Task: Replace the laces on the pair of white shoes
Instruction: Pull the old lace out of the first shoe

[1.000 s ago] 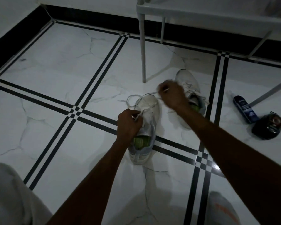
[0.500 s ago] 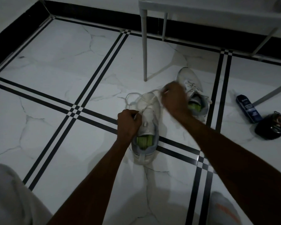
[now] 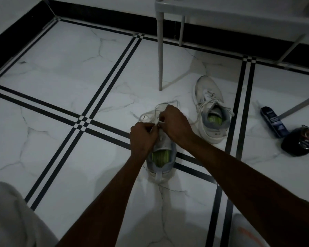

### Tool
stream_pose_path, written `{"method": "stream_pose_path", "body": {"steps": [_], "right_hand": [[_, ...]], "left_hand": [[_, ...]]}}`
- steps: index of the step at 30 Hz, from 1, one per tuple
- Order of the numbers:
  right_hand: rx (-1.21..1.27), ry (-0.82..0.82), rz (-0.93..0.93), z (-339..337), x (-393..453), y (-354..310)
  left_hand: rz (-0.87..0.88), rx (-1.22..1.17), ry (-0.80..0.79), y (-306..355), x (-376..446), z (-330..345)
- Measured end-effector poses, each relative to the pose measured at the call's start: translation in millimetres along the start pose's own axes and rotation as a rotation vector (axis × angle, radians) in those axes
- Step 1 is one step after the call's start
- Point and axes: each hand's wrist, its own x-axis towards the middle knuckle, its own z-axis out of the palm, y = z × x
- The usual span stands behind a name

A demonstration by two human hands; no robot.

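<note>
On the floor, both the left hand [image 3: 144,138] and right hand [image 3: 175,122] pinch the limp, light white lace [image 3: 150,113] over the near sneaker [image 3: 161,157], probably best gripped by its stiff tip.

The floor [image 3: 61,72] was white marble-look tile crossed by paired black stripes. At its centre lay a white shoe [image 3: 161,163] with a green insole; at two o'clock from it lay the second shoe [image 3: 210,111]. At three o'clock lay a dark blue bottle [image 3: 273,122] and, just beside it, a round black object [image 3: 299,141]. A white furniture leg [image 3: 160,50] stood at twelve.
</note>
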Motion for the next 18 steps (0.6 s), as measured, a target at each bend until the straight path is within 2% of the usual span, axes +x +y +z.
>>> {"method": "stream_pose_path", "body": {"steps": [3,5,7,10,12,13,16,18], "right_hand": [[-0.107,-0.011,-0.131,4,2,-3],[-0.077,0.021,-0.154,3,3,5],[0.076,0.258,0.051,-20,12,23],[0.158,0.708,0.502,-87,28,58],[0.231,0.805,0.513,-106,34,65],[0.280,0.721,0.441,-104,35,59],[0.294,0.246,0.269,-65,25,26],[0.267,0.086,0.216,-41,15,9]], "left_hand": [[-0.008,0.017,-0.003,1,0,0],[-0.003,0.005,0.002,-1,0,-2],[-0.015,-0.013,0.013,-1,0,-5],[-0.030,0.004,0.041,-4,-2,-5],[-0.046,0.013,0.050,-4,-2,-3],[-0.052,0.014,0.053,-4,-2,-2],[-0.032,0.032,0.052,-4,-1,1],[-0.020,0.028,0.045,-1,-2,0]]}}
